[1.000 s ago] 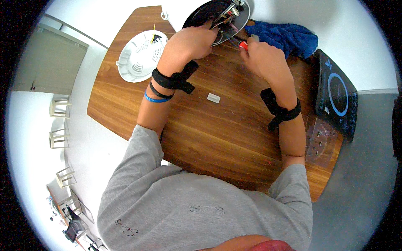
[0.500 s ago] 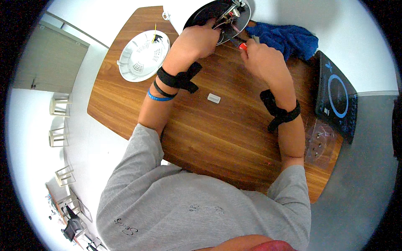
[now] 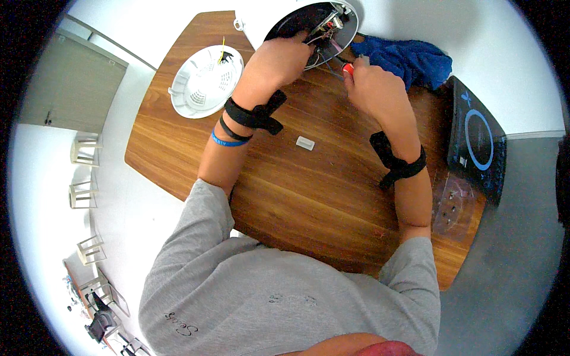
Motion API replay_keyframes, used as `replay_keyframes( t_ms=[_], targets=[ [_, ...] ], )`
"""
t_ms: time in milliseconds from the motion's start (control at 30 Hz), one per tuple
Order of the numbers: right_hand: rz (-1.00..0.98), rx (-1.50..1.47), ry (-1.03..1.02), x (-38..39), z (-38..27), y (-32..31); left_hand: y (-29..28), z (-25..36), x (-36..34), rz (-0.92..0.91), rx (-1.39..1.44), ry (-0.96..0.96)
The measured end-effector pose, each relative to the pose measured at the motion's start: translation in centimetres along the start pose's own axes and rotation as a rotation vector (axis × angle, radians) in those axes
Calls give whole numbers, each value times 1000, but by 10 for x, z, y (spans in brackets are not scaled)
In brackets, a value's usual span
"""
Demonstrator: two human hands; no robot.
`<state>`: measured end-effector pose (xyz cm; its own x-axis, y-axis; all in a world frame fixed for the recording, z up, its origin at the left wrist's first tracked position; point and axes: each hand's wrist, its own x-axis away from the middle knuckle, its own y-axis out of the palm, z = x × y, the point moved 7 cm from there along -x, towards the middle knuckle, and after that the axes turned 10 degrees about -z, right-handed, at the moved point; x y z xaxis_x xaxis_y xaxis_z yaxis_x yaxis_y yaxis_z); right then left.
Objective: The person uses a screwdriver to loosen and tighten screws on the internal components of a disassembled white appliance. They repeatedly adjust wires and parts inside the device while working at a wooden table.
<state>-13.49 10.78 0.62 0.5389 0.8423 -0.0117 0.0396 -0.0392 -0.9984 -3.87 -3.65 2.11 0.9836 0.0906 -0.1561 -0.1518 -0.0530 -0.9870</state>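
Note:
A white rounded appliance [image 3: 252,18], which looks like a rice cooker, lies on its side at the table's far edge. Its open base exposes a dark inside with wires and metal parts [image 3: 335,22]. My left hand [image 3: 282,59] reaches into that opening, fingers bent and partly hidden; what they grip cannot be made out. To the right, my right hand [image 3: 378,86] is closed around a red-handled screwdriver [image 3: 348,69], its thin shaft pointing at the wiring. Left of the appliance rests its white vented base cover [image 3: 199,86], with a yellow wire sticking up from it.
A small white plastic piece [image 3: 305,143] lies mid-table. Behind my right hand is a crumpled blue cloth [image 3: 409,59]. A black induction cooktop [image 3: 475,133] stands at the right edge, near a clear bag [image 3: 454,207] with several small screws. Stools [image 3: 86,152] line the left wall.
The whole view has shifted slightly, so the table things sit a little lower. My left hand stays in the opening; the right hand still grips the screwdriver, its angle slightly changed.

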Motion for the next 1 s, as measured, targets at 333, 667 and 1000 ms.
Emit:
replay_keyframes(
  t_ms=[333, 667, 1000],
  targets=[
    [-5, -31, -52, 4, -11, -4, 7, -1, -2, -106, -53, 21],
    [2, -39, -49, 1, -9, -1, 2, 1, 0, 15, 6, 6],
    [-8, -202, -73, 2, -20, -3, 16, 1, -4, 120, -61, 9]
  ],
)
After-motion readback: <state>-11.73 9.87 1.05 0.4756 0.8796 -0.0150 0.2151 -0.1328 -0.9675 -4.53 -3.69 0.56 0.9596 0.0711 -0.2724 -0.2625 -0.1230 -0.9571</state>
